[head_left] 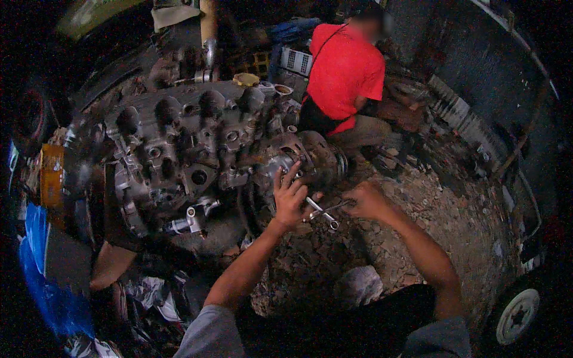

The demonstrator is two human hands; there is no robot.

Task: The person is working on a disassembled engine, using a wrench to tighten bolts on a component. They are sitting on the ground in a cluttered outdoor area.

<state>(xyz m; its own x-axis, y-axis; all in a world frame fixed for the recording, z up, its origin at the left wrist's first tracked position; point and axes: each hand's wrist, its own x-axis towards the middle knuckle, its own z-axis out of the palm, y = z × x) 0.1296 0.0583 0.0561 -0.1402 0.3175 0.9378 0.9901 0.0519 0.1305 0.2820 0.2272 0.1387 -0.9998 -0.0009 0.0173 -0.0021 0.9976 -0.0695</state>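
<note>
In front of me lies a large, grimy engine (pixel 179 149) with a round assembly (pixel 304 155) at its right end. My left hand (pixel 289 200) reaches up to that assembly, fingers stretched out and apart against its lower side. Right beside its thumb is a shiny combination wrench (pixel 323 214), tilted down to the right. My right hand (pixel 365 201) is closed, pinching a thin, darker wrench-like tool (pixel 337 206) that points left and crosses the shiny one. What the two tools touch behind my left hand is hidden.
A person in a red shirt (pixel 346 71) sits at the back right, turned away. Below the engine sits a silver metal fitting (pixel 192 219). Rubble (pixel 412 238) covers the ground to the right. A wheel (pixel 518 316) stands lower right; blue sheeting (pixel 45 274) hangs left.
</note>
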